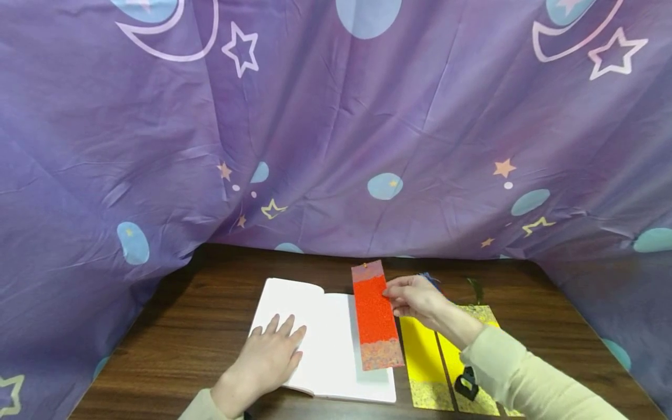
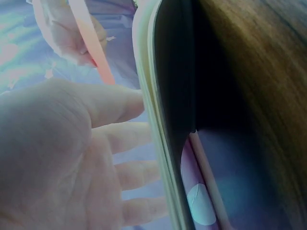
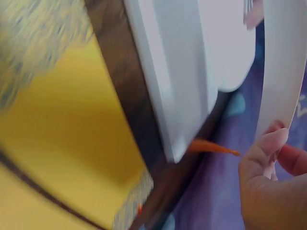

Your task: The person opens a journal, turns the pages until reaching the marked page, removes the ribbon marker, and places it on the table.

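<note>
An open book with blank white pages (image 1: 336,350) lies on the table. My left hand (image 1: 270,356) rests on its left page with the fingers straight and spread; the left wrist view shows those fingers against the page edges (image 2: 160,143). Above the right page, a red bookmark (image 1: 375,309) with patterned ends is tilted slightly, and my right hand (image 1: 417,297) pinches it by its right edge. From the right wrist view the bookmark's pale back (image 3: 283,62) shows between thumb and fingers, with an orange tassel (image 3: 213,146) near the book's corner.
Several yellow bookmarks (image 1: 422,356) with glittery ends lie side by side right of the book, partly under my right forearm. A blue tassel (image 1: 430,280) and a dark green tassel (image 1: 476,289) stick out at their far ends. Behind the brown wooden table (image 1: 157,338) hangs a purple curtain (image 1: 315,128).
</note>
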`<state>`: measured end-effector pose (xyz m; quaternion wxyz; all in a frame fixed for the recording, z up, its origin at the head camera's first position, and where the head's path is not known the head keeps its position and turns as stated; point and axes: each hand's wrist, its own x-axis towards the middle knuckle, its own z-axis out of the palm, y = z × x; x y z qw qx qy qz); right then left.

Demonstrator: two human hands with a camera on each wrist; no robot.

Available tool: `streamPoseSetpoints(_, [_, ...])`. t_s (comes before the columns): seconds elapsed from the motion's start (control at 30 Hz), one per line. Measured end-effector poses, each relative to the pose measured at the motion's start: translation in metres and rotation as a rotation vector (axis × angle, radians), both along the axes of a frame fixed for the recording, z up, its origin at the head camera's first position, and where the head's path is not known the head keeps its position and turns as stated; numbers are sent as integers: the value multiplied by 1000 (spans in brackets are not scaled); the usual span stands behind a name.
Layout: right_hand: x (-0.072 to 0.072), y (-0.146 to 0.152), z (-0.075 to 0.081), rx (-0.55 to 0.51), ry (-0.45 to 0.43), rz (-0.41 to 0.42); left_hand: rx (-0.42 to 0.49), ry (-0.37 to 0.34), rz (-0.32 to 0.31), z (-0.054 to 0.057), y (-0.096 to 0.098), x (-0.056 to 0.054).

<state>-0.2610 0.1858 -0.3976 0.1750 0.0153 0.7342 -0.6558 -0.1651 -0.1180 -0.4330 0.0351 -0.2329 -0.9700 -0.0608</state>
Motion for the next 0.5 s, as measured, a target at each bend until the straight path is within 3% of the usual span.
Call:
streamPoseSetpoints(0.3, [-5,62,27,-32,16,44,-1,-10,-4,0,0,0])
streamPoseSetpoints(0.5, [-3,112,33,-99,11,68,-7,-16,-1,-1,-1,0])
